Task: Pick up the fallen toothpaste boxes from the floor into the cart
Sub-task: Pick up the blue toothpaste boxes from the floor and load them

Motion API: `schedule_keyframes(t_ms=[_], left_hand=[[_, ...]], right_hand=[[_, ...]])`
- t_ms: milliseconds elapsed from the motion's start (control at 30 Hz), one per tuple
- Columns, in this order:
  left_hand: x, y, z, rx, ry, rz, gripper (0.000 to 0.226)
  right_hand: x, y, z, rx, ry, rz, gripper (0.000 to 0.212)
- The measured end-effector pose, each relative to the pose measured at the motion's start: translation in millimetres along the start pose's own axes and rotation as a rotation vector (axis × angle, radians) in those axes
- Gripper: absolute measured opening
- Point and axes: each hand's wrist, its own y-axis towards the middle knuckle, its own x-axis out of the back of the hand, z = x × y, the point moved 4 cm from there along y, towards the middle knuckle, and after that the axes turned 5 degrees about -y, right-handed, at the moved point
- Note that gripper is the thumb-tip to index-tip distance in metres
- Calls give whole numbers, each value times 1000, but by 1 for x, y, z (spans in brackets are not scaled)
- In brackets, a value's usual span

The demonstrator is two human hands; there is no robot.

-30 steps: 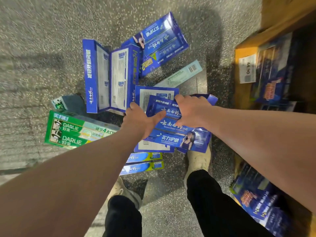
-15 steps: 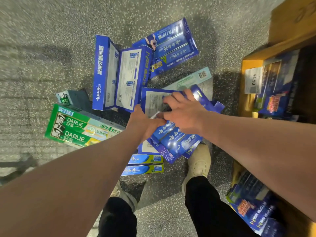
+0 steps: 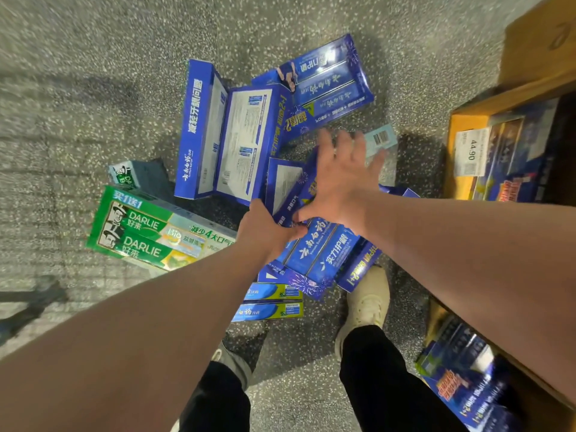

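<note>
Several toothpaste boxes lie scattered on the speckled floor. My left hand (image 3: 268,232) grips the left edge of a blue toothpaste box (image 3: 324,254), thumb on its top face, with more blue boxes stacked under it. My right hand (image 3: 339,182) hovers just beyond with fingers straight and spread, its fingertips near a pale blue box with a barcode (image 3: 381,138). A green Darlie box (image 3: 146,235) lies to the left. Two tall blue boxes (image 3: 224,135) lean together at the back, another blue box (image 3: 330,79) behind them. Two slim blue-green boxes (image 3: 271,302) lie near my feet.
A yellow-edged shelf (image 3: 455,126) with a 44.90 price tag (image 3: 467,151) and stocked blue boxes stands on the right; more boxes (image 3: 467,391) sit on its lower level. A small teal Darlie box (image 3: 124,174) stands at the left. My shoes (image 3: 364,304) are beside the pile.
My right hand has let go of the blue box and opened, reaching forward with its fingers spread. My left hand keeps its grip on the box.
</note>
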Motion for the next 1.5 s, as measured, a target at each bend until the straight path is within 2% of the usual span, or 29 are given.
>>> schedule_keyframes(t_ms=[67,167,367,533,600,667,733,800,900,1000,1067,1133,1167,1233,1300,1400,1500], left_hand=[[-1,0,-1,11,16,19,69],[-4,0,-1,41,-4,56,75],[-10,10,6,145,-78,103,65],[-10,12,15,234,-212,132,65],[-8,10,17,250,-234,111,73],[-8,9,17,193,-198,97,94],[-8,9,20,150,-189,84,102],[-10,5,20,122,-156,115,99],[-8,-12,10,85,-137,116,88],[-9,-19,4,60,-143,55,94],[-9,-19,-3,16,-111,5,102],[-9,-19,-11,-38,-79,-10,97],[-8,-23,-17,-74,-46,-17,97],[-3,-36,-29,-129,-22,-32,113],[3,-52,-36,-154,40,-51,115],[9,-77,-43,-169,233,-20,101],[12,-94,-49,-266,456,-25,83]], right_hand=[[-8,1,-5,-72,115,64,161],[-10,2,4,10,195,62,149],[2,7,34,280,108,28,112],[15,19,46,300,80,126,96],[18,25,48,299,104,170,96],[21,30,48,318,152,216,104],[23,32,50,359,197,282,120],[26,29,52,406,103,282,128],[37,17,54,508,-193,169,125],[46,-1,63,678,-517,85,94],[44,-11,68,703,-717,78,66],[39,-19,71,689,-798,57,48],[39,-23,71,684,-805,45,46],[38,-30,71,676,-766,25,49],[41,-35,66,677,-715,12,52],[49,-48,51,693,-615,28,59],[55,-71,34,684,-522,39,67]])
